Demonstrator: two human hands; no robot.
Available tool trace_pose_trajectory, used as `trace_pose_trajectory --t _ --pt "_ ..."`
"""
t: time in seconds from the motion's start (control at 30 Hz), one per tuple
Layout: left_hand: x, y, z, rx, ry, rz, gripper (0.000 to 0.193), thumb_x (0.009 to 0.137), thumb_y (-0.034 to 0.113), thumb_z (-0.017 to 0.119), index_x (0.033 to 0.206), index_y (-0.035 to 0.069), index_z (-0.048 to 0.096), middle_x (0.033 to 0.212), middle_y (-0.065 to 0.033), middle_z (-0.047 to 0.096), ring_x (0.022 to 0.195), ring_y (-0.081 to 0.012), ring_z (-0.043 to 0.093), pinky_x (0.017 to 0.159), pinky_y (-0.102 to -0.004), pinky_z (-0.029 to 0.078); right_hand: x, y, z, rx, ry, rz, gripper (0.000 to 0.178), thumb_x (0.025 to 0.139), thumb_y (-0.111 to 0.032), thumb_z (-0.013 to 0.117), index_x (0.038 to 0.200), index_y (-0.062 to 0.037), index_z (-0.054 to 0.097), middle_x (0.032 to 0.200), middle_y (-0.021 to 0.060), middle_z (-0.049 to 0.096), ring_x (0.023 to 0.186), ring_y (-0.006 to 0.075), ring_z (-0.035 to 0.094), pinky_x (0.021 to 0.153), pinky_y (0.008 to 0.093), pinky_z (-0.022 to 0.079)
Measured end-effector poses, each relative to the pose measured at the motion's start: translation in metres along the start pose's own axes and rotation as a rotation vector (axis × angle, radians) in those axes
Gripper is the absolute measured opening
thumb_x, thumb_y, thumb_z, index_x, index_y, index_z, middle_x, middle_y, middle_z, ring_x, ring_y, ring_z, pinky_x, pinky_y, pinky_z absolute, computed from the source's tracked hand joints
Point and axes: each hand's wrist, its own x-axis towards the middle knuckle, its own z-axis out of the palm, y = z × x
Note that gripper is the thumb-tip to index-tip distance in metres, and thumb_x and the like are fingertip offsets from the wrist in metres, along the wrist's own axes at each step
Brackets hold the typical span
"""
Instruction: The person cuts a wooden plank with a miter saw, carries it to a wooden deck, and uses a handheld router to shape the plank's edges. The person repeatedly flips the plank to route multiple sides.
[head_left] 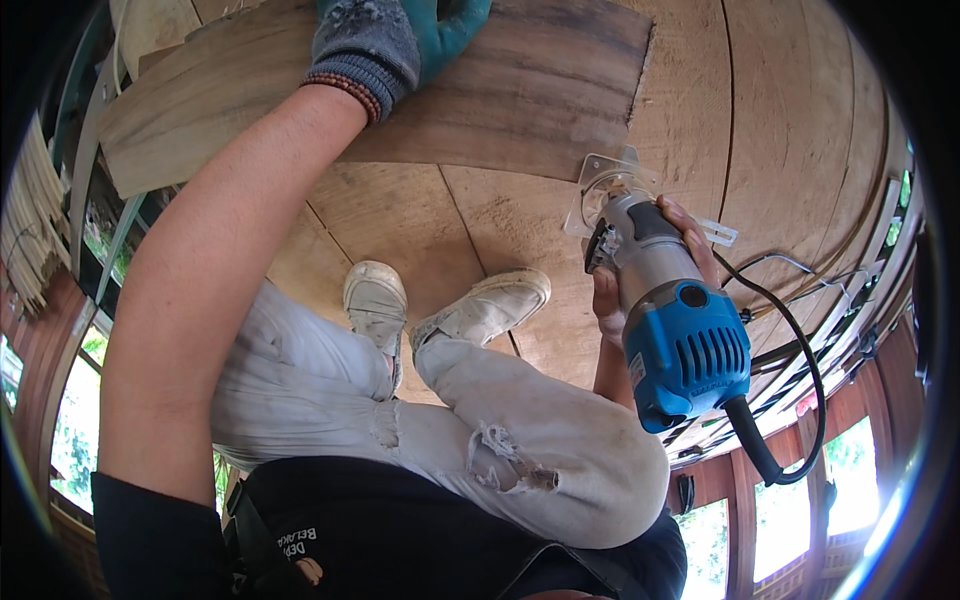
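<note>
A blue and silver trim router (665,290) is gripped in my bare right hand (690,235), fingers and thumb wrapped round its metal body. Its clear plastic base plate (572,222) is by the near right corner of a brown wooden board (520,90). Whether base and board touch I cannot tell. The bit is hidden. My left hand (400,45), in a grey and teal work glove, rests on top of the board near its middle. A teal finger or thumb is spread out there; the other fingertips pass beyond the upper rim.
Wide wooden floor planks (790,120) lie beneath the board. My shoes (480,305) are just on the near side of it. The router's black cord (815,370) loops on the right, near other cables (800,265). Thin wooden strips (35,215) stand at far left.
</note>
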Motion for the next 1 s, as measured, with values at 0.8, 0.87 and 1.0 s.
trace_pose_trajectory --t 0.8,0.87,1.0 --pt "0.0010 -0.0005 0.0000 -0.027 -0.005 0.003 0.026 0.089 0.033 0.067 0.078 0.010 0.062 0.080 -0.0119 0.064 0.082 -0.0344 0.062 0.082 -0.0477 0.043 0.0099 -0.0002 -0.0009 -0.014 0.004 0.010 0.082 0.082 -0.038 0.086 0.143 -0.0086 0.040 0.131 0.0213 0.060 0.126 0.0364 0.060 0.112 0.0527 0.047" --pt "0.0011 -0.0009 -0.0001 -0.029 -0.010 -0.001 0.026 0.089 0.033 0.067 0.079 0.010 0.062 0.080 -0.0118 0.064 0.082 -0.0343 0.062 0.082 -0.0476 0.043 0.0092 -0.0003 0.0001 -0.024 0.007 0.013 0.082 0.082 -0.038 0.086 0.143 -0.0086 0.040 0.130 0.0208 0.060 0.126 0.0364 0.060 0.113 0.0529 0.047" --pt "0.0018 -0.0007 -0.0004 -0.040 -0.020 -0.003 0.026 0.089 0.033 0.067 0.079 0.010 0.062 0.080 -0.0118 0.064 0.083 -0.0341 0.062 0.082 -0.0474 0.043 0.0094 0.0014 0.0005 -0.002 0.018 0.017 0.082 0.082 -0.038 0.086 0.144 -0.0084 0.040 0.131 0.0207 0.060 0.127 0.0365 0.060 0.113 0.0532 0.046"
